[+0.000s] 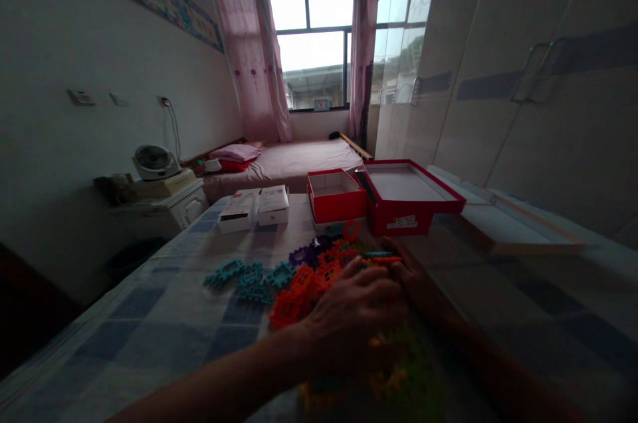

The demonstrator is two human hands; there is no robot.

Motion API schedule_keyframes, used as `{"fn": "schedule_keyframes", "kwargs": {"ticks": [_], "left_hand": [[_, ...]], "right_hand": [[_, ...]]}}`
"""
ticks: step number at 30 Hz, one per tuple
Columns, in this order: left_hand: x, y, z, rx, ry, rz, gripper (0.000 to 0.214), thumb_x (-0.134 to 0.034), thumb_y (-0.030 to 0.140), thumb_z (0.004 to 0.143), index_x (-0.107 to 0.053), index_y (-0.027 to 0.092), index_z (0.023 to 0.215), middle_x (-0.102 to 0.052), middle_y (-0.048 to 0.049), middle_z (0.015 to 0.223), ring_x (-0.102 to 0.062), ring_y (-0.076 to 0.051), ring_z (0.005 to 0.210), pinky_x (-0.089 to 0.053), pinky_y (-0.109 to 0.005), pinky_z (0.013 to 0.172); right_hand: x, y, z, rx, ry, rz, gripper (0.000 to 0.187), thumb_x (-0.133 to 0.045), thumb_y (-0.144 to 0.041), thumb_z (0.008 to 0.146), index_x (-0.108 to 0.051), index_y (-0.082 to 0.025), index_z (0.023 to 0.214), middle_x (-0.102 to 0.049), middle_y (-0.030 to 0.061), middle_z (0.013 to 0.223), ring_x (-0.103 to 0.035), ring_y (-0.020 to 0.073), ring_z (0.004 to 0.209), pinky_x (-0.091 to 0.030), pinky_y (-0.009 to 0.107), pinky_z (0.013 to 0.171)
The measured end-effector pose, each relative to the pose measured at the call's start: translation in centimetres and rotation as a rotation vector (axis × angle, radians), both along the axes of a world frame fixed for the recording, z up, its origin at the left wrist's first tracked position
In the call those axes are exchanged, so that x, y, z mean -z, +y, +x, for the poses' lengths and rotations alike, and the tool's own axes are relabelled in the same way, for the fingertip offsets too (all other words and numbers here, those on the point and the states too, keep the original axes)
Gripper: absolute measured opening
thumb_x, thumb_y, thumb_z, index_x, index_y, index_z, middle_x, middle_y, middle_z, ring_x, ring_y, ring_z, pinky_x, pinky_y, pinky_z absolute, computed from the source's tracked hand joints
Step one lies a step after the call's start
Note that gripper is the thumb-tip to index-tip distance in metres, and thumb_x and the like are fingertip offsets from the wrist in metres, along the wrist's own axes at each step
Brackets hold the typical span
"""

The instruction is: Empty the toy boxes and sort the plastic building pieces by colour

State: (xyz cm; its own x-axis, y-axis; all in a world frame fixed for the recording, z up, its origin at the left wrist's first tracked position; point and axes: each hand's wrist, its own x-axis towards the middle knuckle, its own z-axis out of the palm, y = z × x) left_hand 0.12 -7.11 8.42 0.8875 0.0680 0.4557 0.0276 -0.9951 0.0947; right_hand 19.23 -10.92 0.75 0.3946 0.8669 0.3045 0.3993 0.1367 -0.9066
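My left hand (361,300) reaches across the pile with its fingers curled, and its fingertips meet a small stack of plastic interlocking blocks (381,257), teal and orange. Against the right side of that stack, my right hand (416,280) is closed, its palm in shadow. Orange interlocking blocks (299,290) lie heaped just left of my left hand. Purple blocks (305,255) sit behind them, and teal blocks (254,280) are spread further left. Below my hands, yellow and green blocks (399,376) are dark and blurred. My left forearm and hand hide part of the pile.
On the checked tablecloth (134,303), two white boxes (273,205) stand at the back left. An open red box (336,197) and a larger red box (411,200) are behind the pile. A shallow tray-like lid (518,223) lies right. Beyond is a bed (309,160).
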Motion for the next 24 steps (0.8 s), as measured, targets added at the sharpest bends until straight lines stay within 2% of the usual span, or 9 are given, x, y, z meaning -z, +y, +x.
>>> {"fn": "schedule_keyframes", "kwargs": {"ticks": [4,6,9,12,14,16,18,21,24], "left_hand": [[2.0,-3.8,-1.4,0.289,0.122,0.34,0.034,-0.043,0.045,0.087,-0.058,0.032,0.114,-0.046,0.0038,0.136,-0.028,-0.022,0.133,-0.025,-0.044,0.109],[3.1,-4.6,-1.3,0.345,0.146,0.472,0.029,-0.041,0.037,0.089,-0.059,0.035,0.112,-0.046,0.008,0.136,-0.022,-0.022,0.136,-0.024,-0.047,0.111],[3.9,-4.7,-0.5,0.266,0.157,0.504,0.026,-0.041,0.024,0.089,-0.065,0.028,0.098,-0.057,0.0035,0.123,-0.029,-0.023,0.132,-0.022,-0.048,0.111],[3.4,-4.3,0.0,0.129,0.134,0.468,0.025,-0.041,0.014,0.088,-0.064,0.019,0.094,-0.062,-0.0037,0.113,-0.038,-0.024,0.126,-0.023,-0.049,0.11],[2.6,-3.8,-0.4,0.103,0.1,0.4,0.023,-0.043,0.023,0.089,-0.062,0.018,0.103,-0.058,-0.0053,0.121,-0.037,-0.025,0.127,-0.023,-0.05,0.109],[1.8,-2.5,-1.7,0.069,0.045,0.286,0.033,-0.045,0.039,0.088,-0.056,0.022,0.114,-0.05,-0.0041,0.132,-0.034,-0.024,0.13,-0.023,-0.048,0.11],[1.3,0.0,-4.1,-0.086,-0.043,0.16,0.042,-0.046,0.047,0.086,-0.051,0.026,0.122,-0.045,-0.0032,0.136,-0.034,-0.022,0.13,-0.026,-0.044,0.109],[2.4,5.9,-9.5,-0.619,-0.178,0.01,0.038,-0.034,0.039,0.091,-0.053,0.023,0.12,-0.046,-0.0066,0.136,-0.038,-0.022,0.127,-0.033,-0.042,0.105],[5.0,11.6,-15.0,-1.089,-0.082,-0.101,0.048,-0.033,0.046,0.089,-0.051,0.018,0.122,-0.05,-0.0148,0.131,-0.038,-0.03,0.127,-0.03,-0.052,0.102]], "right_hand": [[-0.4,-0.2,0.1,-0.005,0.027,0.009,0.049,-0.04,-0.03,0.078,-0.045,-0.023,0.126,-0.048,0.0057,0.134,-0.047,0.0203,0.121,-0.037,0.04,0.102],[-0.5,-0.3,0.1,-0.033,0.01,0.007,0.048,-0.041,-0.031,0.079,-0.047,-0.023,0.126,-0.048,0.0049,0.134,-0.046,0.0207,0.122,-0.036,0.041,0.103],[-0.5,-0.4,0.1,-0.127,-0.003,-0.032,0.045,-0.037,-0.037,0.083,-0.048,-0.024,0.126,-0.052,0.0049,0.13,-0.051,0.0207,0.116,-0.042,0.041,0.098],[-0.5,-0.4,-0.2,-0.137,-0.028,-0.05,0.044,-0.035,-0.044,0.086,-0.05,-0.025,0.123,-0.054,0.0053,0.128,-0.053,0.0209,0.114,-0.043,0.041,0.096],[-0.5,-0.4,-0.4,-0.107,-0.032,-0.046,0.044,-0.036,-0.046,0.087,-0.05,-0.024,0.122,-0.054,0.006,0.128,-0.052,0.0213,0.115,-0.041,0.041,0.098],[-0.4,-0.3,-0.5,-0.093,-0.011,-0.04,0.045,-0.036,-0.047,0.087,-0.049,-0.024,0.123,-0.053,0.0063,0.129,-0.051,0.0216,0.116,-0.04,0.041,0.099],[-0.2,-0.2,-0.5,-0.078,0.005,-0.049,0.046,-0.036,-0.049,0.087,-0.048,-0.024,0.124,-0.052,0.0061,0.13,-0.05,0.0222,0.117,-0.039,0.041,0.1],[0.0,-0.1,-0.4,-0.055,-0.022,-0.08,0.05,-0.037,-0.051,0.085,-0.047,-0.023,0.125,-0.052,0.0071,0.129,-0.049,0.0239,0.117,-0.038,0.042,0.1],[0.0,0.1,-0.4,-0.043,-0.057,-0.096,0.052,-0.038,-0.052,0.084,-0.047,-0.021,0.126,-0.053,0.0077,0.129,-0.05,0.0247,0.116,-0.039,0.041,0.099]]}}
